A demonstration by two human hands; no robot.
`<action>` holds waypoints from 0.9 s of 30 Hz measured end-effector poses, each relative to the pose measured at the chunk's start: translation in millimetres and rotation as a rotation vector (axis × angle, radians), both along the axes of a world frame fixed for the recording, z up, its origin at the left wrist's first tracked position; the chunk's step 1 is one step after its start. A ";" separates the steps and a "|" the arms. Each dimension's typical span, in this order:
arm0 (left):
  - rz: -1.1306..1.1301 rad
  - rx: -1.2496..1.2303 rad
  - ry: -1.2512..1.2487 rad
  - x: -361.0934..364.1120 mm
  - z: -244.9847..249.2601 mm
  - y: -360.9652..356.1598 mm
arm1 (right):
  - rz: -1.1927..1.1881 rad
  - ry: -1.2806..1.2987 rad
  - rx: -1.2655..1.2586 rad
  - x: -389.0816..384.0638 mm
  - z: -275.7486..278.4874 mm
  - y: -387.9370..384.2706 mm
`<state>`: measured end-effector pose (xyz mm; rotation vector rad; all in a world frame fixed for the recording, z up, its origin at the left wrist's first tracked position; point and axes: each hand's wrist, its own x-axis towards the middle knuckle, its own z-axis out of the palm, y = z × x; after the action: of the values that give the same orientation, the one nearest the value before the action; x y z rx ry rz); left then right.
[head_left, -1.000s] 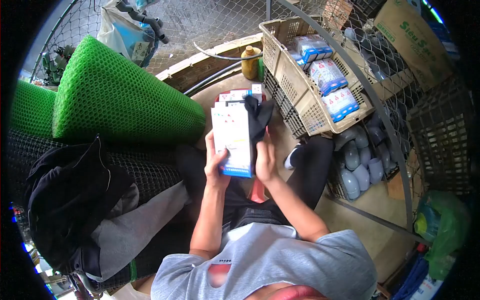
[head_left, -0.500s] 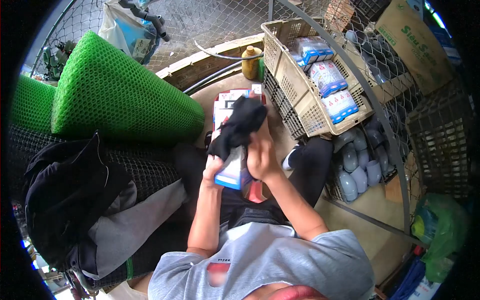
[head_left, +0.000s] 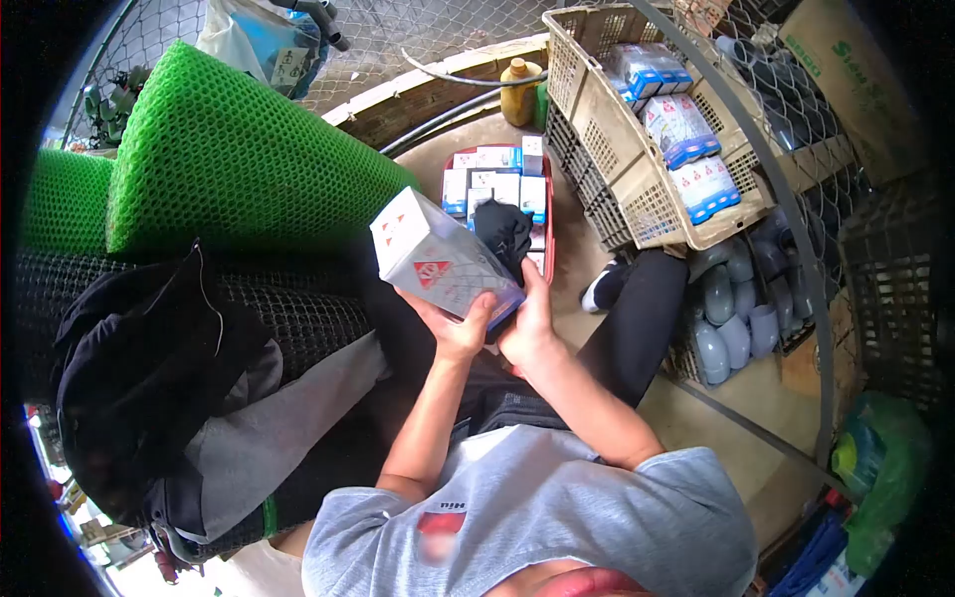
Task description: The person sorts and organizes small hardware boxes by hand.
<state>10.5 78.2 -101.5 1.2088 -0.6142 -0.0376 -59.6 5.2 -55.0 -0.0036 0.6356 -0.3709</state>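
My left hand is closed on a white and blue box pack with red triangle logos, tilted up toward the left. In my right hand is a black cloth, bunched up beside the pack's right side. The fingers of that hand are partly hidden behind the pack and cloth. Just beyond both hands, a red tray bears several small white and blue boxes.
A beige plastic crate with several wrapped box packs stands at the right. Grey pipe fittings lie below it. Rolls of green mesh and a dark jacket are at the left. A yellow bottle stands behind.
The box pack has turned and risen to the left, its logo side now showing. The black cloth has shifted off its top to the right side. The view has moved slightly.
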 end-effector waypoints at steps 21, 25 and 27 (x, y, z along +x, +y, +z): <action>-0.784 1.309 -0.799 125.3 -206.6 -47.9 | 0.023 0.349 -0.158 -103.8 -106.7 -63.3; -0.756 1.407 -1.024 129.9 -247.1 -52.0 | -0.005 0.446 -0.246 -107.5 -109.2 -73.6; -0.716 1.690 -0.811 124.5 -240.8 -51.7 | 0.019 0.433 -0.269 -107.9 -108.5 -74.7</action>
<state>135.0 26.5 -342.3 2.5648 -1.9017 -0.8438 -167.5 -69.5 -163.4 -0.3544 1.0075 -0.4387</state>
